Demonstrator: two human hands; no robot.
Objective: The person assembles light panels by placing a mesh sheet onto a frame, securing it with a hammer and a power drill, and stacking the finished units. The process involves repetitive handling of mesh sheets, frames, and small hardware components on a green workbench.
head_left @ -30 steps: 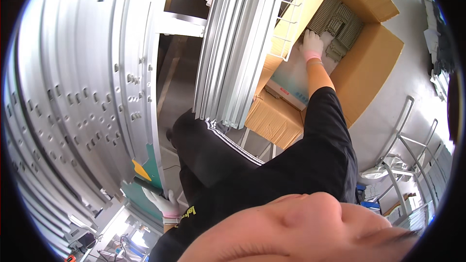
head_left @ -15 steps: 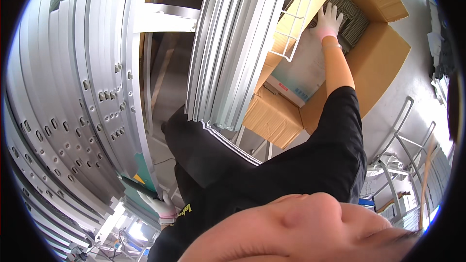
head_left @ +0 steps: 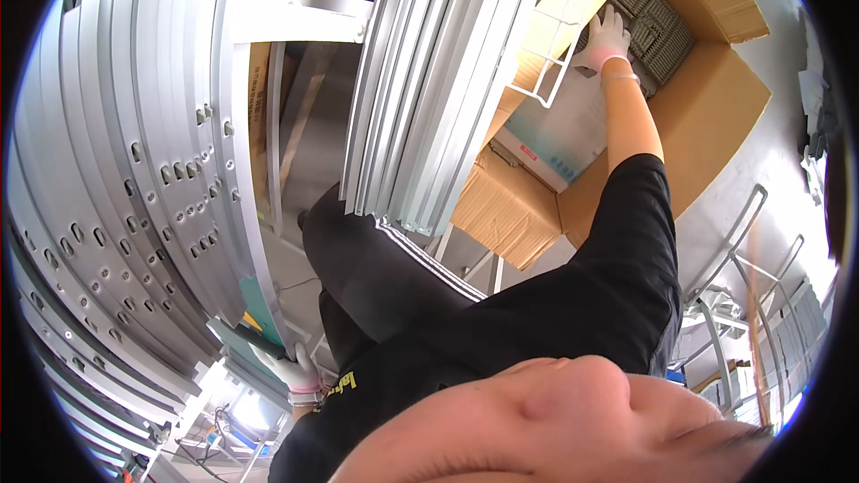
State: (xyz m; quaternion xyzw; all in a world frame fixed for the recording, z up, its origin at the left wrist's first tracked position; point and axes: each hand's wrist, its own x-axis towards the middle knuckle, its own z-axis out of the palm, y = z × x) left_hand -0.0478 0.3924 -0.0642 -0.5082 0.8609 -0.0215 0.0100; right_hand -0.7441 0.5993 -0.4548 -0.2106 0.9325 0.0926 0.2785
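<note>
My right hand (head_left: 608, 38), in a pale glove with a pink cuff, reaches into an open cardboard box (head_left: 716, 107) at the upper right. Its fingers are spread over the edge of packed rows of small grey ribbed parts (head_left: 658, 31). A white printed panel (head_left: 559, 134) lies beside those rows, below the hand. At the lower left, my gloved left hand (head_left: 298, 370) is closed on the end of a dark flat strip (head_left: 246, 340), next to a teal surface (head_left: 261, 306). The fingers' undersides are hidden.
Long metal rails with slots (head_left: 134, 170) fill the left side. A bundle of silver metal profiles (head_left: 429, 89) stands in the middle, above my leg. A white wire rack (head_left: 559, 45) hangs beside the box. Metal-framed carts (head_left: 729, 277) stand at the right.
The view has shifted slightly. My right hand has moved a little, uncovering more of the ribbed parts. My left hand still holds the dark strip, which is slightly more visible.
</note>
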